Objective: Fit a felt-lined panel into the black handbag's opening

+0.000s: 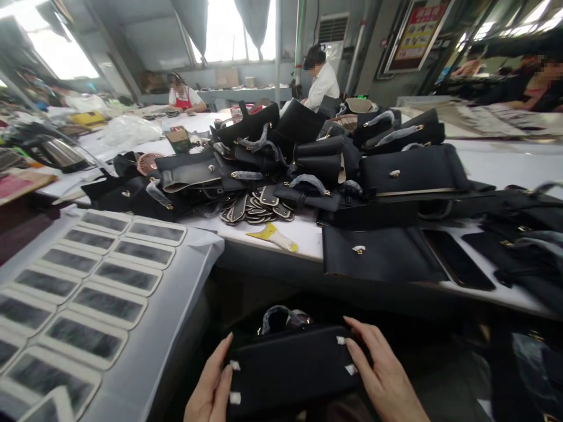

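Low in the view, below the table edge, both hands hold a black handbag between them. The left hand clasps the bag's left end, fingers curled partway round the edge with the fingertips pressed on the front face. The right hand lies on the bag's right end, fingers spread fairly flat over the top corner and loosely bent – resting and gripping rather than clenched. Small white tabs dot the bag's front near both hands, and a wrapped handle arches up behind its top edge.

To the left, on a sheet-covered surface, rows of grey rounded panels with pale borders lie side by side. Ahead, the white table carries a heap of black bags and leather parts, with a fan of small strap tabs at its near edge. Just in front of those lies a yellow-bladed scraper. Near the table's front edge sits a flat black flap with a gold clasp; a larger black bag body stands behind it.

Far back, a person in a red apron sits at a bench – another in white works near a standing air conditioner
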A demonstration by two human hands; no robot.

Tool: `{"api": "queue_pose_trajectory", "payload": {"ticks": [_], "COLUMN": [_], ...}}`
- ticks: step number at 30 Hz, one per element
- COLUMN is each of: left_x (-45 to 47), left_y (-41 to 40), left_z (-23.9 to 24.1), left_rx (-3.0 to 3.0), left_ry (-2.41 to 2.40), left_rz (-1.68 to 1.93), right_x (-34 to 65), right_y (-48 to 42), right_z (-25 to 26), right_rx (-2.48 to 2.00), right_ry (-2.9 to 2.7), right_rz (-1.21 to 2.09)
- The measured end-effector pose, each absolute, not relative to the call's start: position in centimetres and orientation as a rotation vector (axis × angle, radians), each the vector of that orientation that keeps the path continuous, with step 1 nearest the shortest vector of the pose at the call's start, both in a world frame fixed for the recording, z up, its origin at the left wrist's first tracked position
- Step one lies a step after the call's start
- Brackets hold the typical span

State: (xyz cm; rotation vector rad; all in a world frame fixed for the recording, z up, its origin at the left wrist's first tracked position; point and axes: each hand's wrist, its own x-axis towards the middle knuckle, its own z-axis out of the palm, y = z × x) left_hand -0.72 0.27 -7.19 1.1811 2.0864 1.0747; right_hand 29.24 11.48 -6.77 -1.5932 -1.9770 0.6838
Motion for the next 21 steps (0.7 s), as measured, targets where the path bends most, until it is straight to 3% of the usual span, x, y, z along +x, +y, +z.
{"api": "queue_pose_trajectory", "payload": {"ticks": [4, 7, 16, 18, 21], "left_x": [-0.7, 1.2, 4.3, 4.1, 2.8], "left_y": [0.8, 2.4, 2.9, 2.8, 3.2], "left_z": [-5.6, -3.8, -3.3, -2.6, -1.5], "left_rx": [1.953, 2.437, 2.0, 1.954, 1.938], "left_ry": [2.239, 2.2, 2.065, 2.007, 1.964], "left_rz": [0.769, 0.57, 0.539, 0.587, 0.56], "right_x": [26.7, 23.4, 21.6, 22.2, 23.0], "right_y": [11.6, 11.3, 12.5, 14.0, 16.4], "right_z": [-5.2, -4.5, -8.2, -10.1, -12.2], "right_rx": [-1.322, -1.094, -0.472, -0.396, -0.447], "right_ry": [-2.352, -2.579, -2.714, -2.67, -2.666], "right_rz": [-0.019, -0.182, -0.309, -0.204, 0.23]}}
